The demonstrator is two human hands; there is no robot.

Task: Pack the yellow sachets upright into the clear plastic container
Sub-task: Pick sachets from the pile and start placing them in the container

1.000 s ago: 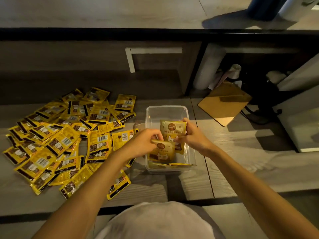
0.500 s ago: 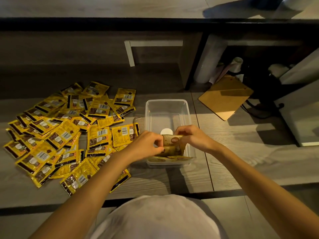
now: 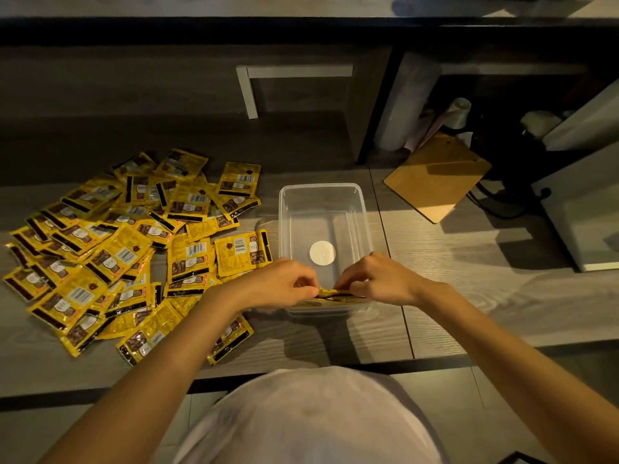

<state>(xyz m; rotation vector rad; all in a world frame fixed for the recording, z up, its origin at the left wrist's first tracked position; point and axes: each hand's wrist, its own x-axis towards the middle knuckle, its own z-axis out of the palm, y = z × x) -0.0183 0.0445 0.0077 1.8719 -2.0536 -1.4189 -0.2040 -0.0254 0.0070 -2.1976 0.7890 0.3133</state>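
A clear plastic container (image 3: 321, 192) stands on the wooden surface, with a round white sticker on its floor. At its near wall a few yellow sachets (image 3: 333, 294) stand on edge; only their top edges show. My left hand (image 3: 284, 284) pinches their left end and my right hand (image 3: 378, 279) pinches the right end. Both hands sit over the container's near rim. A loose pile of many yellow sachets (image 3: 114, 249) lies flat to the left of the container.
A wooden clipboard (image 3: 435, 180) lies to the back right. A white box (image 3: 582, 209) and dark cables sit at the far right. A rolled white cylinder (image 3: 407, 102) leans behind the container. The surface's front edge runs just below my forearms.
The sachets in my hands went from held up and facing me to lowered and pressed against the container's near wall. Both hands dropped toward the near rim.
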